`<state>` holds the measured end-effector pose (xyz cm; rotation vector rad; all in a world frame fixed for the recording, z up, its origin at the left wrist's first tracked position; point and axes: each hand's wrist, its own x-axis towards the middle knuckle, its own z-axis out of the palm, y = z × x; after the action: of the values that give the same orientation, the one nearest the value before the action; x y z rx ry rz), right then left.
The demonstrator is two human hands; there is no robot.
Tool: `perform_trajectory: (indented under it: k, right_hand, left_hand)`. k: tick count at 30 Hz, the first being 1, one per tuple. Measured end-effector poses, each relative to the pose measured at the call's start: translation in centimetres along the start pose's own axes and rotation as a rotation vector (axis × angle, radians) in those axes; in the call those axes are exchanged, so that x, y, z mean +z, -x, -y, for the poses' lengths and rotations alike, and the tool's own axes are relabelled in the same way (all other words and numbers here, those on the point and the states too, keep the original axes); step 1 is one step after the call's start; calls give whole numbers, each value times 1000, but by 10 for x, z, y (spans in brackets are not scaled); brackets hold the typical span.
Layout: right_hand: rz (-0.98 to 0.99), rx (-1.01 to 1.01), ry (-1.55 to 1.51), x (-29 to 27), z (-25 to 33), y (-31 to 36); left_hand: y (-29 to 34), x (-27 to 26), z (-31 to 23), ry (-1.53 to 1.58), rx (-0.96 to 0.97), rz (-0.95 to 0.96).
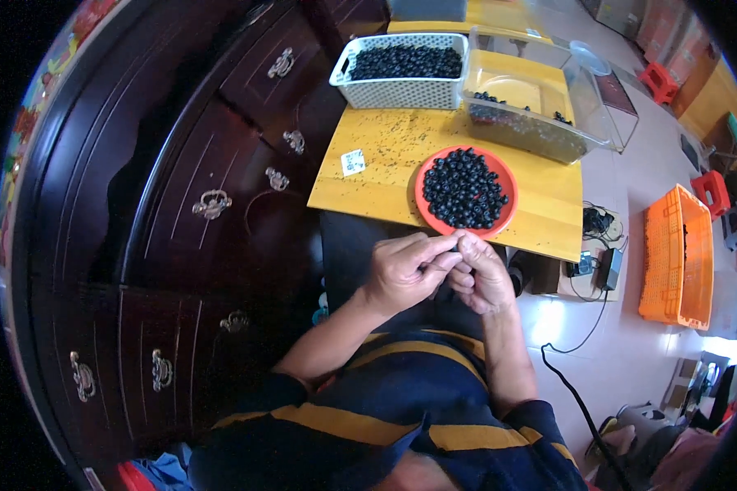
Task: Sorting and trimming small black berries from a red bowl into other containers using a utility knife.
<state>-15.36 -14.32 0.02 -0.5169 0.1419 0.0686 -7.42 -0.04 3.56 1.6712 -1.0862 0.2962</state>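
My left hand (407, 272) and my right hand (483, 275) meet fingertip to fingertip in front of the table's near edge. Both are closed in a pinch. A hint of something small and dark shows between the fingers, but the fingers mostly hide it. Just beyond my fingertips, a round red plate (512, 186) sits at the table edge, heaped with small, shiny, round black pieces (464, 188). Some of these show pale ring-like marks; their exact kind is too small to tell.
On the yellow table (368, 192) stand a white perforated basket (405, 94) of black pieces and a clear plastic bin (540, 139) with some more. Dark crumbs and a white printed card (353, 163) lie nearby. Dark drawers (180, 221) flank the left; an orange crate (662, 262) stands on the right.
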Motion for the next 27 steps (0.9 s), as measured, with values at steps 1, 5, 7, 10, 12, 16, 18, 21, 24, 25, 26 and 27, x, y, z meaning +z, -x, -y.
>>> perform_trajectory:
  k: [1, 5, 7, 10, 12, 16, 18, 21, 24, 25, 26, 27]
  right_hand:
    - [-12, -7, 13, -1, 0, 2]
    - [-39, -59, 12, -6, 1, 5]
    - [-58, -65, 52, -5, 2, 4]
    - [-53, -73, 89, -7, 1, 1]
    - [-102, -68, 65, -6, 0, 1]
    - [-84, -58, 70, -16, -3, -4]
    - [-68, -35, 63, -23, -3, -5]
    - [-87, -35, 81, -24, -4, -10]
    - [-127, -6, 82, -20, -7, -16]
    - [-126, 8, 92, -20, -8, -18]
    - [-140, 12, 84, -19, -8, -20]
    - [-154, 15, 75, -18, -8, -22]
  left_hand:
    - [-1, 1, -1, -12, 42, -7]
    - [-1, 6, -1, -50, 93, -48]
    - [2, 8, 2, -20, 62, -45]
    - [7, 9, 5, 15, 4, -46]
    - [9, 8, 6, 32, -23, -44]
    - [9, 8, 9, 28, -77, -37]
    - [9, 9, 11, 47, -128, -19]
    - [8, 5, 13, 26, -164, -2]
    - [10, 0, 22, 30, -172, -6]
    - [10, 0, 26, 34, -144, -28]
    - [11, -1, 29, 38, -118, -51]
    - [12, -4, 29, 21, -148, -31]
